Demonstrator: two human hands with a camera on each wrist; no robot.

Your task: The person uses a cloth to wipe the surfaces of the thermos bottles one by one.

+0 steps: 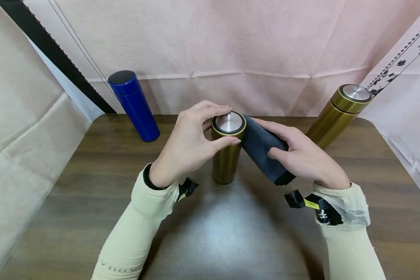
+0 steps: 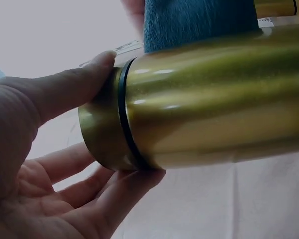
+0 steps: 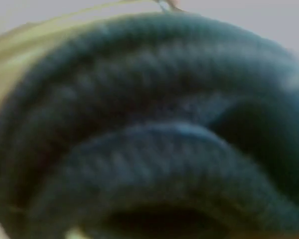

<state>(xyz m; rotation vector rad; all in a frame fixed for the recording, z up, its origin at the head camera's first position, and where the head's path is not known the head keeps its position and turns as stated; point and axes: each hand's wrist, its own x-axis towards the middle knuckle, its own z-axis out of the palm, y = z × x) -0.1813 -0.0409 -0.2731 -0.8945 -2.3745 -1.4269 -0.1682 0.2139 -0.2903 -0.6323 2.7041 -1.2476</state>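
A gold vacuum flask (image 1: 224, 165) with a silver-topped lid stands at the middle of the table. My left hand (image 1: 190, 142) grips it around the lid, the thumb on the near side and the fingers on the far side. In the left wrist view the thumb and fingers clasp the gold lid (image 2: 100, 119) just by its dark ring. My right hand (image 1: 301, 153) holds a folded dark blue-grey cloth (image 1: 262, 146) against the flask's right side. The right wrist view is filled by the blurred folds of the cloth (image 3: 154, 159).
A blue flask (image 1: 136, 109) with a dark top stands at the back left of the wooden table (image 1: 108, 202). Another gold flask (image 1: 339, 112) is at the back right, behind my right hand. Pale cloth (image 1: 231, 46) hangs behind the table.
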